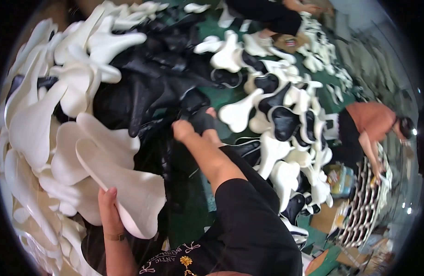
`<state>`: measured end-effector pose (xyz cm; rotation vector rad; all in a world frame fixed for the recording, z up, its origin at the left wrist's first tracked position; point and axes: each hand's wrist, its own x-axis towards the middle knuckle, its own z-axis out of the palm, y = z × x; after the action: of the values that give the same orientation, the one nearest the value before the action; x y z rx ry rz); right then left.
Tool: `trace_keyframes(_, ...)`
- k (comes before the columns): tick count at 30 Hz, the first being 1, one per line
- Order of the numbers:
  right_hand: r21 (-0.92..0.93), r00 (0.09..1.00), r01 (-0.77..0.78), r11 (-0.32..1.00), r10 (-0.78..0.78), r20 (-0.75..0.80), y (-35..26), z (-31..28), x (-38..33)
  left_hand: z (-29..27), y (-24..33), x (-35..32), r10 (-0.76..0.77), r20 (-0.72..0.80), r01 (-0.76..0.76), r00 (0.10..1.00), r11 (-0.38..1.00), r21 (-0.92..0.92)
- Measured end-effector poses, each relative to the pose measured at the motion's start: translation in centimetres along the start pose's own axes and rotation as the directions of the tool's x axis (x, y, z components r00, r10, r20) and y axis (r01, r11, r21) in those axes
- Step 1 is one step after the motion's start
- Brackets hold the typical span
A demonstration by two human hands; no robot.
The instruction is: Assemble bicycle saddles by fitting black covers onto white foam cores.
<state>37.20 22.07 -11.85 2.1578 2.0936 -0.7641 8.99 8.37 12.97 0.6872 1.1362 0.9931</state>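
Observation:
My left hand (pixel 110 212) grips the edge of a white bicycle saddle pad (pixel 137 198), thumb on its near face. The pad is tilted, its wide end toward me and its narrow end up to the left. Behind it lie more white saddle pads (pixel 74 152) in a heap. My right hand (pixel 182 131) reaches forward with its fingers curled, at the edge of a heap of black saddle covers (pixel 143 87). What its fingers hold, if anything, I cannot make out against the dark material around it.
White pads with black covers (pixel 285 122) lie piled to the right. My foot (pixel 211 112) rests near the black heap. A co-worker in an orange top (pixel 370 120) bends over a rack (pixel 361 211) at the right; another person (pixel 271 16) sits at the back. A cardboard box (pixel 326 218) stands lower right.

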Motion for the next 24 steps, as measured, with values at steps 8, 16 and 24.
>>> trace_keyframes(8,0.072,0.929,0.305,0.950,-0.279,-0.244,-1.1,-10.6,-14.9,1.4,1.5,-2.8,-0.057,0.202,0.103,0.978,0.969,-0.224)
trace_keyframes(16,0.746,0.810,0.577,0.331,-0.119,-0.574,-7.1,-22.3,-27.8,-0.1,0.5,-3.6,0.066,0.446,-0.074,0.893,0.997,-0.001)
trace_keyframes(24,0.903,0.900,0.424,0.066,-0.140,-0.412,-10.6,-24.4,-37.9,2.0,-0.4,-10.2,0.135,0.825,0.241,0.549,0.919,-0.311)
